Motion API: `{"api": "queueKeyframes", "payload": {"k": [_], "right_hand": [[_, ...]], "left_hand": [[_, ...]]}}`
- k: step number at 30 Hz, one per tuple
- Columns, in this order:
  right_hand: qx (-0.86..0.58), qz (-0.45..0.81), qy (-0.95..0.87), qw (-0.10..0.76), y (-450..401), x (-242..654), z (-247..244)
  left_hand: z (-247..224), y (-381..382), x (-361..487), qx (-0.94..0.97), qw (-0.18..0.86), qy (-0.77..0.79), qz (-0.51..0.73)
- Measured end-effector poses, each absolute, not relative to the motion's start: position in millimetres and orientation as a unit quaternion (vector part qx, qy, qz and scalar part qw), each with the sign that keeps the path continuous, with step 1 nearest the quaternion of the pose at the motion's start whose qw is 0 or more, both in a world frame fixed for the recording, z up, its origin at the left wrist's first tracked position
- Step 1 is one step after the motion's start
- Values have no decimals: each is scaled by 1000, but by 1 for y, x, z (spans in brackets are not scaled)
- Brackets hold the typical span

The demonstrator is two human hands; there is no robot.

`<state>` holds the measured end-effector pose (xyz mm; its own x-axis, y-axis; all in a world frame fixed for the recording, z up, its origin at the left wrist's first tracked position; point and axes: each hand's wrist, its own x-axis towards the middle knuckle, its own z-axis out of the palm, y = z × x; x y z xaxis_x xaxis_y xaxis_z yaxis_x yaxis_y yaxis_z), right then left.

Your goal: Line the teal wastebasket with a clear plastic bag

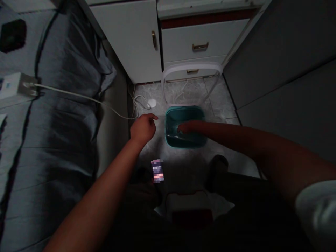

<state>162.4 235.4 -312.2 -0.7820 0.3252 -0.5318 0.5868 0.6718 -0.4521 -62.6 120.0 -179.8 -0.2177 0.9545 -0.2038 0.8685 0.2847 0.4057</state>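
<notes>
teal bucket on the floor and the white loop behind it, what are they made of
The teal bucket looks like moulded plastic, its smooth wall and rim faintly glossy where the light catches them. The white loop also looks like plastic, with an even, fairly matte finish, though the dim light leaves that open.

bare left hand (143, 129) and forearm; bare right hand (189, 127) and forearm; pale grey short sleeve (316, 213) on the right arm; dark trousers (236, 196); dark footwear (219, 162)

Dim overall; bright pool on grey marble-look floor tiles (168, 157), right hand (190, 127) underexposed, pixelated smear (157, 170) mid-frame, edges barrel-distorted.
</notes>
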Motion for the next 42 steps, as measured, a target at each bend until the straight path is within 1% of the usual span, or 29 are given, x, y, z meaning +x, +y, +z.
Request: {"api": "queueKeyframes", "payload": {"k": [2,3,6,7,9,11,14,19,22,28,32,36,42], "right_hand": [[274,-280,894,217,236,185,-286],[286,-264,899,203,235,200,-269],[357,-208,904,110,218,250,-215],[394,-186,896,81,208,265,-200],[456,-153,876,39,183,286,-178],[473,-150,868,22,156,295,-170],[447,-179,876,28,127,293,-178],[422,-173,884,105,116,280,-200],[414,-151,889,127,123,280,-204],[415,-137,890,134,132,284,-213],[395,-146,895,147,133,289,-221],[392,-159,891,168,133,292,-225],[404,-206,872,187,130,294,-231]], "left_hand": [[-184,117,-66,597,181,777,89],[-185,115,-67,605,153,777,85],[-181,109,-65,632,50,768,95],[-179,107,-63,648,33,754,99],[-177,105,-59,704,47,703,93],[-178,104,-55,767,98,631,64],[-188,102,-55,810,149,568,3],[-205,101,-62,806,150,570,-61],[-209,101,-63,794,159,583,-69],[-213,98,-57,777,171,598,-96],[-217,97,-57,781,181,594,-68],[-227,97,-62,783,212,584,-36],[-246,91,-65,786,258,558,-68]]}}
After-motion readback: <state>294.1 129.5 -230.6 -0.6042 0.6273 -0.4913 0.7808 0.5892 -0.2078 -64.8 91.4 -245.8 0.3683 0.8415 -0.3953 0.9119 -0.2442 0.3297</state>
